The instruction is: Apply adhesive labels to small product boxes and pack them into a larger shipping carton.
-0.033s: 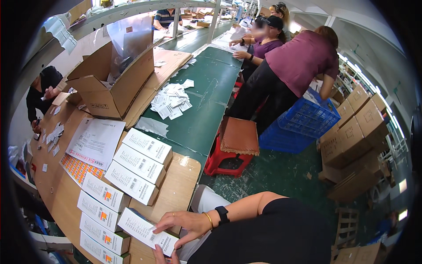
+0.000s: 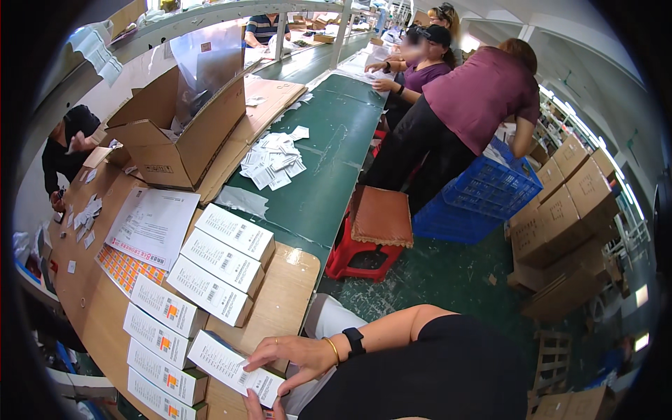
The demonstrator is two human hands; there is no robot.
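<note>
At the table's near edge a long white box (image 2: 231, 367) with printed text and a barcode lies slantwise between my hands. My right hand (image 2: 297, 355), with a bangle and a black watch at the wrist, grips it from above, fingertips on the printed face and thumb at the near end. Of my left hand (image 2: 264, 407) only fingers show at the lower edge, closed round that near end. Beside it, several white boxes (image 2: 157, 358) carry orange stickers. Farther on, three white boxes (image 2: 213, 288) show no orange sticker.
A sheet of orange stickers (image 2: 126, 269) lies partly under white papers (image 2: 150, 224). Beyond are an open carton (image 2: 164, 154) and a pile of small white slips (image 2: 274, 162). A red stool (image 2: 378, 224), blue crates (image 2: 462, 210) and co-workers stand right of the table.
My hands and the box between them look unmoved. At the far left, a co-worker's raised hand has shifted slightly.
</note>
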